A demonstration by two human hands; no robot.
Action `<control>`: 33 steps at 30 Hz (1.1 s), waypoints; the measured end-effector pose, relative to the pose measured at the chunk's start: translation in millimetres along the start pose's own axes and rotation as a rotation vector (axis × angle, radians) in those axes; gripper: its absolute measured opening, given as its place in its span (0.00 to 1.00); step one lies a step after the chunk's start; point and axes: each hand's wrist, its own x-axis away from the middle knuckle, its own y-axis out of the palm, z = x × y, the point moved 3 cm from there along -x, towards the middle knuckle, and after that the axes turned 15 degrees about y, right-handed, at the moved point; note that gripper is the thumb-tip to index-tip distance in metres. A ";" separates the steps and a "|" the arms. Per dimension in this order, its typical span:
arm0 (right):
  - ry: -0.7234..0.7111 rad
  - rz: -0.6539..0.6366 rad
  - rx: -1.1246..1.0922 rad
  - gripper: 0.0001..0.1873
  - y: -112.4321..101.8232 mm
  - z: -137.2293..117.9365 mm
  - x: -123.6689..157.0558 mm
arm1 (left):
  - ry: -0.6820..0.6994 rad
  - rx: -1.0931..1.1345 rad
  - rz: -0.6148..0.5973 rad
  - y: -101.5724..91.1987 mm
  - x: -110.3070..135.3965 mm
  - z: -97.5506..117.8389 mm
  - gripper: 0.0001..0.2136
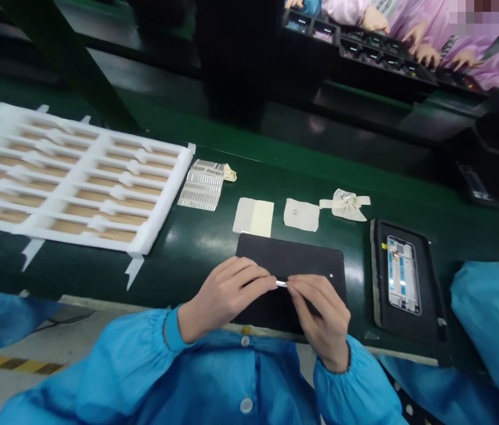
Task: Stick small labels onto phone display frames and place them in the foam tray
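Observation:
My left hand [230, 289] and my right hand [321, 307] meet over a black mat [293, 251]. Between their fingertips is a small, slim white piece [281, 284], too small for me to tell its kind. The left fingers pinch its left end, and the right thumb and fingers close on its right end. Just beyond the mat lie a pale sheet with a yellow half [261, 217] and a whitish paper square [301, 214].
At left stands a white foam tray [160, 203] with slots. Near it lies a label sheet [202, 186]. Crumpled tape [349, 205] sits farther right. A phone frame [403, 274] rests in a black holder [429, 283]. Co-workers' sleeves [495, 313] appear at right; others work across the back.

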 end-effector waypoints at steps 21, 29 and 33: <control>-0.520 -0.059 0.514 0.17 -9.7 6.5 11.1 | 0.067 -0.017 0.074 1.2 4.1 -1.4 0.06; -0.203 -0.055 0.203 0.13 -7.2 -2.6 3.2 | 0.088 -0.019 0.100 -1.0 4.7 0.9 0.05; -0.068 -0.030 0.084 0.13 0.6 -5.9 2.6 | 0.089 -0.021 0.116 0.0 4.4 -0.1 0.05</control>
